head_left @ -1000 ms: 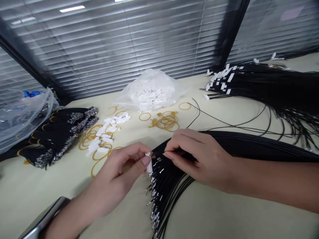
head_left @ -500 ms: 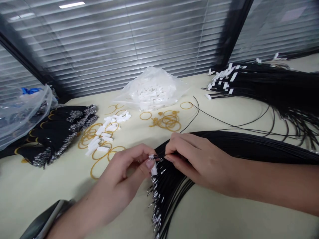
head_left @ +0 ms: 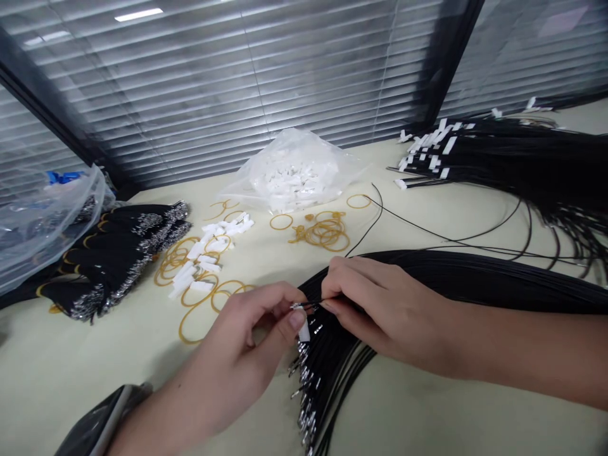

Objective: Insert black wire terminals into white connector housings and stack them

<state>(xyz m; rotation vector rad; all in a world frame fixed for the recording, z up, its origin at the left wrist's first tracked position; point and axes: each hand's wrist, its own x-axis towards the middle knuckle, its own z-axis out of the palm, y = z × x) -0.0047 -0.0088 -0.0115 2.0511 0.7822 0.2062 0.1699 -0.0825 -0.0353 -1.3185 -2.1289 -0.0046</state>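
Between thumb and forefinger, my left hand point(head_left: 254, 354) pinches a small white connector point(head_left: 304, 330). My right hand point(head_left: 375, 304) is closed on a thin black wire point(head_left: 313, 304), whose end reaches the connector at my left fingertips. Whether the wire's tip is inside the connector cannot be made out. Under both hands lies a large bundle of black wires point(head_left: 470, 278), with silver metal terminals point(head_left: 306, 405) fanned out below my left fingertips. To the left of my left hand, loose white connectors point(head_left: 202, 263) lie among yellow rubber bands point(head_left: 190, 323).
A clear bag of white connectors point(head_left: 294, 174) stands near the blinds. More rubber bands point(head_left: 325, 233) lie before it. Tied black wire bundles point(head_left: 123, 247) and a plastic bag point(head_left: 42, 221) are at left. Wires with white connectors point(head_left: 503, 152) lie at the back right.
The view has shifted slightly, so the table's things appear a little further right. Both hands keep their grips, with my right fingers still close to the connector.
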